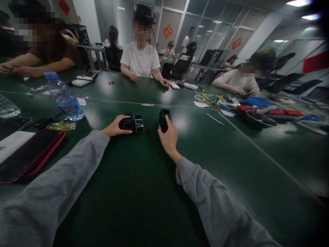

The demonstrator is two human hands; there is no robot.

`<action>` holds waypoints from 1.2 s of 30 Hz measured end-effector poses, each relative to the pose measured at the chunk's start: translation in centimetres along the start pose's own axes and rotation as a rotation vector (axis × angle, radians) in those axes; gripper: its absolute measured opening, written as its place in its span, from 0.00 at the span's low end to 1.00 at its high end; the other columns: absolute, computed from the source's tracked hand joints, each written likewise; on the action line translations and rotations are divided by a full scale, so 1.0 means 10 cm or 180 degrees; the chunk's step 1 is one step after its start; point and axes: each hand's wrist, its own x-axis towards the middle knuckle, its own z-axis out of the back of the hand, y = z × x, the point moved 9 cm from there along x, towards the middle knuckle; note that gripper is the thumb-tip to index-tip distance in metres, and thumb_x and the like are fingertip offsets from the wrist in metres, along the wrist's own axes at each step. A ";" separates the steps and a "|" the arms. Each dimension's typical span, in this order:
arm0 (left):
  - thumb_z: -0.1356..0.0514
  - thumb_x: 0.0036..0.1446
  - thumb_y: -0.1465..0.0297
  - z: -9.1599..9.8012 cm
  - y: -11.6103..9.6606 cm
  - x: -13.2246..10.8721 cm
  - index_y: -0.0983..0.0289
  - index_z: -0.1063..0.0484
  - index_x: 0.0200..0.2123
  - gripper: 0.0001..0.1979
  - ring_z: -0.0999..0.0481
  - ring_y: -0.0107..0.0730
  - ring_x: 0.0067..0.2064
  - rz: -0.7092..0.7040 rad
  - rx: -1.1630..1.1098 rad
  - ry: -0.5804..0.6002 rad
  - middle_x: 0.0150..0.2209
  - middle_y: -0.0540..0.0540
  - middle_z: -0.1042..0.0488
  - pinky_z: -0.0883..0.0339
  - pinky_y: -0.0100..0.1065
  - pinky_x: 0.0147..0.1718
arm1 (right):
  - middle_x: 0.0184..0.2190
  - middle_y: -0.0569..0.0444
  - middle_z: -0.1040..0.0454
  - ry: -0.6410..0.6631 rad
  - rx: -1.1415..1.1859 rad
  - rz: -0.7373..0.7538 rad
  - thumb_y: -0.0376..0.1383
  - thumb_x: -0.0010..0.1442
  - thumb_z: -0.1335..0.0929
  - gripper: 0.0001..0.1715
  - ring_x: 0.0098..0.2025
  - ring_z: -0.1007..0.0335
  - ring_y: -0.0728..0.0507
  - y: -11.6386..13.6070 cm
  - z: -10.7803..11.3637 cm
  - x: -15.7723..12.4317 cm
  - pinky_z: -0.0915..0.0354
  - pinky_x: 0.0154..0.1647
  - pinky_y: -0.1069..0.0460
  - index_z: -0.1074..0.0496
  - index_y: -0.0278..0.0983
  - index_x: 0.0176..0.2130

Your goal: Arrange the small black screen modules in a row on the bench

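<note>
Thumb and fingers of my left hand [116, 126] are closed around a small black plastic casing [126, 124] at the table's middle. Right beside that casing sits an open electronic part [138, 123] with a small screen and bare circuitry; whether the two are joined I cannot tell. Further right, my right hand [168, 135] grips a black box-shaped housing [164, 118], its thumb lying on the near face. The housing stands apart from the left-hand pieces, and its exact kind is not clear.
Left of my arm are a water bottle [65, 99], a phone in a red case [33, 154] and a yellowish packet [61, 126]. A wrench [215, 119] and a heap of cables and tools [246, 106] lie right. Opposite sits a person in white [141, 60].
</note>
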 end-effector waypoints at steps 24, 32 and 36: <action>0.29 0.39 0.54 -0.02 -0.01 0.03 0.56 0.38 0.59 0.43 0.49 0.57 0.67 -0.0127 0.0021 -0.0092 0.62 0.61 0.44 0.54 0.58 0.65 | 0.67 0.46 0.52 0.0849 -0.0830 0.1853 0.42 0.70 0.41 0.29 0.69 0.59 0.37 0.79 -0.36 -0.25 0.54 0.66 0.39 0.49 0.40 0.67; 0.30 0.40 0.53 -0.03 -0.03 0.03 0.57 0.41 0.62 0.46 0.53 0.56 0.69 -0.0153 0.0105 -0.0022 0.65 0.63 0.46 0.58 0.58 0.65 | 0.59 0.47 0.36 0.1132 -0.0790 0.2036 0.33 0.70 0.43 0.22 0.63 0.47 0.39 0.81 -0.49 -0.31 0.48 0.61 0.42 0.39 0.38 0.62; 0.30 0.41 0.53 -0.03 -0.04 0.02 0.56 0.43 0.63 0.48 0.55 0.57 0.69 -0.0112 0.0122 0.0021 0.67 0.62 0.48 0.58 0.58 0.65 | 0.57 0.47 0.34 0.1058 -0.0818 0.1890 0.32 0.70 0.42 0.22 0.62 0.44 0.38 0.76 -0.46 -0.26 0.47 0.59 0.41 0.38 0.39 0.61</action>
